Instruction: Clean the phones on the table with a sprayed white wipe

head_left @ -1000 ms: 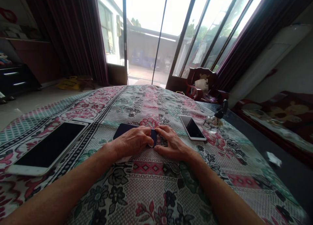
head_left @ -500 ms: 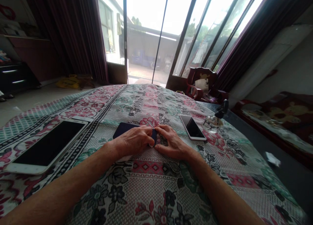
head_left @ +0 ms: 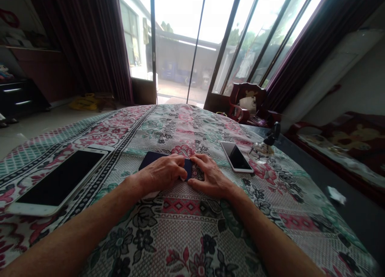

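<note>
Both hands (head_left: 188, 174) on dark phone (head_left: 153, 158)

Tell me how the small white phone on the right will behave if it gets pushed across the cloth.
The small white phone looks flat and rigid, so it would likely slide as one piece, not roll or tip. The woven floral cloth probably drags on it and may bunch. Its glossy glass face looks slippery and breakable, and the table edge is close.
</note>
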### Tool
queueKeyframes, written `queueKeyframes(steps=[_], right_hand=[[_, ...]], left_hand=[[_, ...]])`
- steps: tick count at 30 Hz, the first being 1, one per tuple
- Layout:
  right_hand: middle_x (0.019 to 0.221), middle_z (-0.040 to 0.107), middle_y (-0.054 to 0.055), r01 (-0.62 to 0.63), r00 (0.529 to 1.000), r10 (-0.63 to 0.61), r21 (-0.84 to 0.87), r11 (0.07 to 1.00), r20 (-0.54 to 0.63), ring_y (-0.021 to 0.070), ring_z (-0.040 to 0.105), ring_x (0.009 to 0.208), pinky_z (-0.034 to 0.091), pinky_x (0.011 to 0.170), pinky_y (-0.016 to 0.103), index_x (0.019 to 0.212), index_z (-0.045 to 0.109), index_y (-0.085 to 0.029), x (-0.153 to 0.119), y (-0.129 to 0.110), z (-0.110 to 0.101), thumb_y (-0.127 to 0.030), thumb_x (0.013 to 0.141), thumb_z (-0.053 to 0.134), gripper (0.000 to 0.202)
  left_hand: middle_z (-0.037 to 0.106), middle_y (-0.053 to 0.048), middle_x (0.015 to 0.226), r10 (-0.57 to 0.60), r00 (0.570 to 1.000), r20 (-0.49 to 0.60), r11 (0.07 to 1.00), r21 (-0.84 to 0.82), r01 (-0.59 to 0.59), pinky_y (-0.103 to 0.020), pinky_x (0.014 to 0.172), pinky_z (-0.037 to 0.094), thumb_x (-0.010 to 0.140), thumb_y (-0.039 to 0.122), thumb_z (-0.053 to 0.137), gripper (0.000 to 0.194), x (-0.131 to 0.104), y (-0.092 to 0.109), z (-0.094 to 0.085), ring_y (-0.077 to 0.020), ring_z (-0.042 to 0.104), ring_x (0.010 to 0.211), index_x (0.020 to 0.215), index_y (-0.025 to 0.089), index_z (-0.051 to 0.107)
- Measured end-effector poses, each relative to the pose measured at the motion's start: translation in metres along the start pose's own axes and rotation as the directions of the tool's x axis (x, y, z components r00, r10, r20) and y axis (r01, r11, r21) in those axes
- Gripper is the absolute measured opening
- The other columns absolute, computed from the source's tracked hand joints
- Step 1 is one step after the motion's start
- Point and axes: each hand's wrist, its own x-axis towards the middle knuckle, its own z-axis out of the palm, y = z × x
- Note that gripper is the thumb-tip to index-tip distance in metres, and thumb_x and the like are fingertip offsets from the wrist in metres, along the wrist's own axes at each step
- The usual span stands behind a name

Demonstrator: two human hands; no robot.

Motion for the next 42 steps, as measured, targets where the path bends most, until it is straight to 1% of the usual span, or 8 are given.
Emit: queueKeyframes(steps=[7, 16, 19, 24, 28, 33, 37, 42], right_hand=[[0.131, 0.043, 0.011, -0.013, 1.000, 0.013, 0.004, 1.000, -0.008, 0.0270, 0.039, 0.122, 0.032, 0.106, 0.045, 0.128, 0.045, -0.019, 0.000, -0.001, 0.001, -0.038, 0.071, 0.065, 0.063], [0.132, 0.043, 0.011, -0.012, 0.999, 0.012, 0.006, 1.000, -0.034, 0.0269, 0.037, 0.124, 0.030, 0.107, 0.044, 0.127, 0.045, -0.019, 0.000, 0.001, 0.004, -0.039, 0.070, 0.066, 0.064], [0.133, 0.042, 0.011, -0.021, 0.999, 0.021, 0.003, 1.000, -0.024, 0.0268, 0.037, 0.124, 0.030, 0.108, 0.044, 0.127, 0.046, -0.018, 0.000, 0.000, 0.003, -0.039, 0.070, 0.066, 0.064], [0.133, 0.042, 0.010, -0.015, 1.000, 0.015, 0.009, 1.000, -0.021, 0.0268, 0.037, 0.124, 0.031, 0.107, 0.044, 0.127, 0.046, -0.019, -0.001, -0.001, 0.001, -0.039, 0.070, 0.066, 0.063], [0.132, 0.042, 0.011, 0.001, 1.000, -0.001, 0.004, 1.000, -0.030, 0.0269, 0.038, 0.124, 0.031, 0.107, 0.044, 0.126, 0.046, -0.020, -0.001, -0.001, 0.002, -0.040, 0.071, 0.066, 0.063], [0.130, 0.043, 0.011, -0.004, 0.999, 0.004, -0.005, 1.000, -0.045, 0.0283, 0.038, 0.123, 0.033, 0.105, 0.047, 0.127, 0.045, -0.021, -0.001, -0.004, 0.002, -0.047, 0.071, 0.067, 0.066], [0.129, 0.044, 0.011, -0.009, 0.999, 0.008, -0.009, 1.000, -0.051, 0.0276, 0.039, 0.122, 0.033, 0.105, 0.046, 0.126, 0.046, -0.020, -0.001, -0.004, 0.002, -0.043, 0.071, 0.068, 0.064], [0.129, 0.044, 0.010, 0.014, 0.998, -0.014, 0.003, 1.000, -0.068, 0.0269, 0.039, 0.121, 0.033, 0.105, 0.045, 0.127, 0.044, -0.021, -0.002, -0.001, 0.004, -0.044, 0.071, 0.067, 0.065]], left_hand=[[0.057, -0.001, 0.082, -0.043, 0.999, 0.008, 0.996, -0.072, 0.043, -0.021, 0.067, 0.041, 0.080, 0.006, 0.049, 0.025, -0.010, -0.008, -0.011, -0.0102, 0.051, 0.072, 0.078, 0.021, 0.070], [0.057, -0.004, 0.085, -0.009, 1.000, -0.011, 0.998, -0.069, 0.008, -0.025, 0.069, 0.042, 0.086, 0.012, 0.048, 0.024, -0.002, 0.002, 0.001, -0.0129, 0.051, 0.075, 0.080, 0.020, 0.070], [0.059, -0.003, 0.088, -0.022, 1.000, 0.018, 0.996, -0.088, 0.023, -0.023, 0.071, 0.042, 0.082, 0.008, 0.049, 0.024, -0.005, -0.003, -0.004, -0.0125, 0.053, 0.078, 0.078, 0.020, 0.069], [0.059, 0.000, 0.083, -0.060, 0.998, 0.034, 0.994, -0.093, 0.063, -0.020, 0.066, 0.041, 0.077, 0.004, 0.050, 0.025, -0.011, -0.011, -0.013, -0.0091, 0.052, 0.070, 0.076, 0.020, 0.069], [0.059, -0.003, 0.087, -0.045, 0.999, 0.029, 0.997, -0.064, 0.046, -0.023, 0.071, 0.042, 0.081, 0.008, 0.050, 0.022, -0.007, -0.003, -0.009, -0.0124, 0.053, 0.079, 0.077, 0.019, 0.068], [0.058, -0.003, 0.084, -0.010, 1.000, 0.026, 0.996, -0.086, 0.012, -0.023, 0.070, 0.042, 0.082, 0.009, 0.049, 0.022, -0.001, 0.004, -0.004, -0.0129, 0.052, 0.078, 0.076, 0.019, 0.067], [0.060, -0.001, 0.088, -0.015, 0.999, 0.032, 0.992, -0.128, 0.019, -0.023, 0.074, 0.042, 0.079, 0.005, 0.050, 0.021, -0.006, -0.004, -0.009, -0.0122, 0.054, 0.080, 0.074, 0.019, 0.066], [0.060, 0.000, 0.087, -0.047, 0.999, 0.023, 0.990, -0.133, 0.050, -0.020, 0.069, 0.041, 0.076, 0.003, 0.049, 0.024, -0.012, -0.012, -0.011, -0.0099, 0.054, 0.075, 0.075, 0.020, 0.066]])
